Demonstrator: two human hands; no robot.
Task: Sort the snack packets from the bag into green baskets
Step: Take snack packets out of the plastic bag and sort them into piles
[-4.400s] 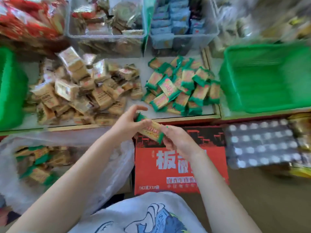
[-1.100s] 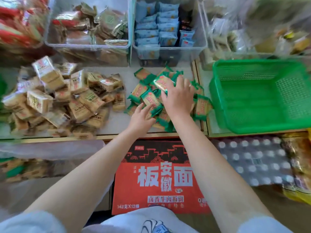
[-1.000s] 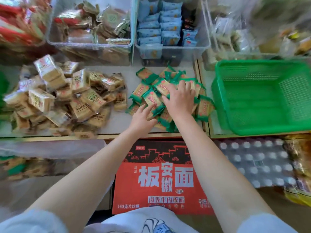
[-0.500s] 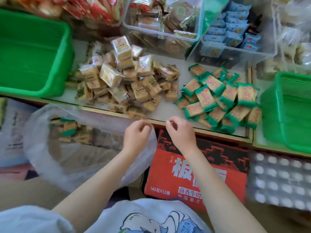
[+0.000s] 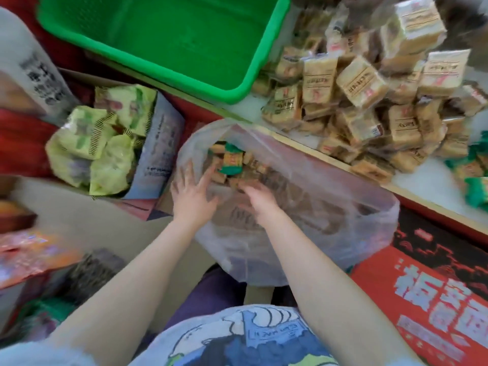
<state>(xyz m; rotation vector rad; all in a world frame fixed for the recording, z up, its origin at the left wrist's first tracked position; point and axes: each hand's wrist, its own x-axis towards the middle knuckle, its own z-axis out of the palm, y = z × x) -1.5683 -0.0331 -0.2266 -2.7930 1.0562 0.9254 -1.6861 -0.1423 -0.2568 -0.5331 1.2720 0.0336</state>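
Plastic bag (image 5: 343,207) of snack packets (image 5: 232,161)

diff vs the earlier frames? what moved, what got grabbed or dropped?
Both hands left the shelf and went down to the clear bag: left hand spread open at its mouth, right hand reaching among the packets inside, grip unclear. The green-edged packet held earlier is gone from the hands. The brown packet pile and green basket look unchanged.

A pale surface (image 5: 427,180) with a wooden front edge carries a green basket (image 5: 163,35) at its left end. Just beside the basket lies a heap of tan snack packets (image 5: 364,101). Green-ended packets (image 5: 475,191) lie at the far right.
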